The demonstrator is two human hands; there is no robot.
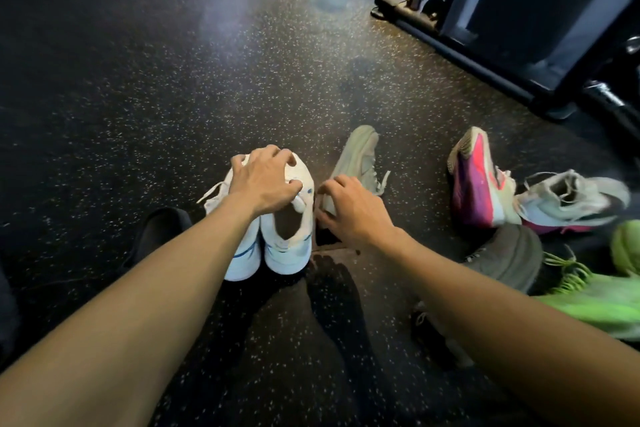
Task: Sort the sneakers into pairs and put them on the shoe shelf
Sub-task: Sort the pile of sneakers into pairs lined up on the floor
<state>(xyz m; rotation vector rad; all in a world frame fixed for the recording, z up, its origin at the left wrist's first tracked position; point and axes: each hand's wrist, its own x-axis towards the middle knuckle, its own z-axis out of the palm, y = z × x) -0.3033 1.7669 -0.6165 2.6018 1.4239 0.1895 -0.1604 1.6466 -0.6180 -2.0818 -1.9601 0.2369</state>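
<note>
A dark speckled rubber floor [207, 97] runs out ahead, with the black base of a gym machine [485, 55] at the upper right; no shoe shelf shows in this view.

On the floor just in front of the person stands a white pair [277, 246], side by side, heels toward the camera, blue trim on the soles. The left hand [265, 182] lies over the tops of both, fingers curled round the tongues and laces — one hand spanning two shoes, which looks like the grip for carrying them off as a pair.

The right hand [353, 208] reaches just beside the pair toward a pale sneaker [360, 163] lying on its side. Its fingers are bent and spread at the shoe's heel end; whether they have closed on it I cannot tell.

Well to the right lies the unsorted heap: a pink-and-purple sneaker [474, 184] tipped on its side, a white-and-teal one [568, 198] touching it, neon green sneakers [602, 298] at the frame edge, a grey shoe [509, 256] between. A black slipper [159, 232] sits left of the white pair.

My judgement: one pair is matched and ready for the shelf — the rest not yet sorted.
</note>
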